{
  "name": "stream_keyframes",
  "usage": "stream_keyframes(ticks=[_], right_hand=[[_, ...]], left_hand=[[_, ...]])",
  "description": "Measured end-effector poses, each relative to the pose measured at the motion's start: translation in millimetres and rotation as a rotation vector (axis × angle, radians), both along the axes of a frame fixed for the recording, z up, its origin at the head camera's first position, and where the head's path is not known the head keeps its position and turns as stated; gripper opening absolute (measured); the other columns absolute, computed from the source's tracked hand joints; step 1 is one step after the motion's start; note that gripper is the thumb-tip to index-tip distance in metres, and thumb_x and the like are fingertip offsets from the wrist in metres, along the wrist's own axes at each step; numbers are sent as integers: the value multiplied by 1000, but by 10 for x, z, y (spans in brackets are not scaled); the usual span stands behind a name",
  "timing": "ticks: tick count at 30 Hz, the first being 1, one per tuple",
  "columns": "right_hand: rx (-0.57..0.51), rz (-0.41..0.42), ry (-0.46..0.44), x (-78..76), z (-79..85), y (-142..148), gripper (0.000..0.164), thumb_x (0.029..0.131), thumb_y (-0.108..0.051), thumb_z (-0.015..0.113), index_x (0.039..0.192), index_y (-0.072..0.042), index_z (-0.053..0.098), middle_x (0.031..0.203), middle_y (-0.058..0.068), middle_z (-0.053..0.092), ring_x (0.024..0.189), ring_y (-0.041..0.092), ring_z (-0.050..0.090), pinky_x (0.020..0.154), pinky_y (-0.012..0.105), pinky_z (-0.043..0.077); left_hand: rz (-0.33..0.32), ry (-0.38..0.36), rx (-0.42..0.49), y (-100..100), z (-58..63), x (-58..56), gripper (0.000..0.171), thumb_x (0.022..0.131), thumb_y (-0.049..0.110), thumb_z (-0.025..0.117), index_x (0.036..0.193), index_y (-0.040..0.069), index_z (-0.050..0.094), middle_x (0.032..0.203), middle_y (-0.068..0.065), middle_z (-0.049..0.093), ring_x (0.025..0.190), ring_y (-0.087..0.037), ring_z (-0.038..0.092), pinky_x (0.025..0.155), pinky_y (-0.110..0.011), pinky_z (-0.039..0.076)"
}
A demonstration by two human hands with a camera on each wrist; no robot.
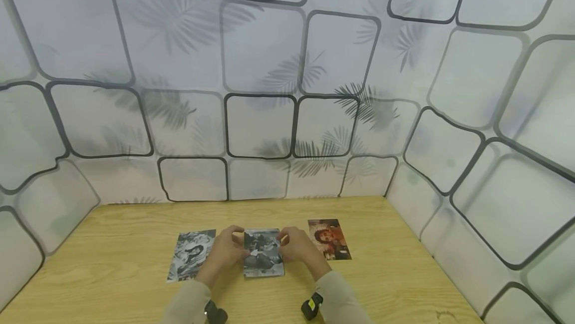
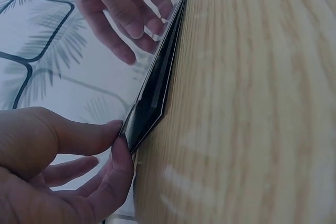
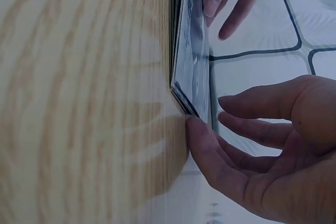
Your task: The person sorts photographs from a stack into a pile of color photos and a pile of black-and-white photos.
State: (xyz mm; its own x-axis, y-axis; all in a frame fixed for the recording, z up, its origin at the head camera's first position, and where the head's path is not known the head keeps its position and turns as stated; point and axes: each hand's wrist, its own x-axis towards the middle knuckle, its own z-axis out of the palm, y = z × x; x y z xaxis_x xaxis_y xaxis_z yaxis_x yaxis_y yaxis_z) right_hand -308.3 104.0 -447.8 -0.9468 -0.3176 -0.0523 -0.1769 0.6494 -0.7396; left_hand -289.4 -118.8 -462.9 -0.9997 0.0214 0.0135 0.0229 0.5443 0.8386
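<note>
A small stack of photo prints (image 1: 264,261), with a black-and-white picture on top, lies between my two hands over the table. Several layered edges of the stack (image 3: 184,51) show in the right wrist view, and a dark gap opens between layers in the left wrist view. My left hand (image 1: 228,248) pinches the near left part of the stack (image 2: 149,106) between thumb and finger. On the opposite side, my right hand (image 1: 295,245) has its fingers loosely spread, one fingertip (image 3: 197,124) touching the corner and the others apart from the stack.
Another black-and-white print (image 1: 190,254) lies left of my left hand, partly covered by it. A colour print (image 1: 330,236) lies behind my right hand. The wood-grain table (image 1: 126,244) is bounded by patterned fabric walls (image 1: 260,124) at the back and sides.
</note>
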Motion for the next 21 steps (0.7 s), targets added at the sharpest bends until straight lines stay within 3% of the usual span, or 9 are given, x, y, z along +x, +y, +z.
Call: stream_keyframes(ticks=[9, 16, 21], right_hand=[[-11, -14, -21, 1, -10, -10, 29, 88, 2, 70, 116, 2, 68, 101, 18, 71, 71, 20, 70, 61, 34, 63], [62, 3, 57, -17, 7, -40, 24, 90, -2, 71, 114, -2, 70, 104, 16, 71, 85, 25, 68, 67, 39, 58], [61, 15, 78, -27, 7, -56, 23, 89, -3, 72, 112, -3, 71, 102, 15, 72, 86, 25, 67, 66, 37, 57]], left_hand=[[20, -31, 40, -73, 27, 24, 56, 80, -3, 81, 132, -4, 61, 114, -24, 69, 89, -27, 72, 70, -38, 63], [11, -15, 68, -80, 91, 68, 41, 83, -5, 78, 123, -3, 66, 111, -23, 69, 94, -29, 72, 71, -38, 63], [7, -5, 97, -83, 100, 74, 37, 85, -6, 75, 120, -2, 67, 110, -22, 68, 92, -28, 72, 68, -37, 61]])
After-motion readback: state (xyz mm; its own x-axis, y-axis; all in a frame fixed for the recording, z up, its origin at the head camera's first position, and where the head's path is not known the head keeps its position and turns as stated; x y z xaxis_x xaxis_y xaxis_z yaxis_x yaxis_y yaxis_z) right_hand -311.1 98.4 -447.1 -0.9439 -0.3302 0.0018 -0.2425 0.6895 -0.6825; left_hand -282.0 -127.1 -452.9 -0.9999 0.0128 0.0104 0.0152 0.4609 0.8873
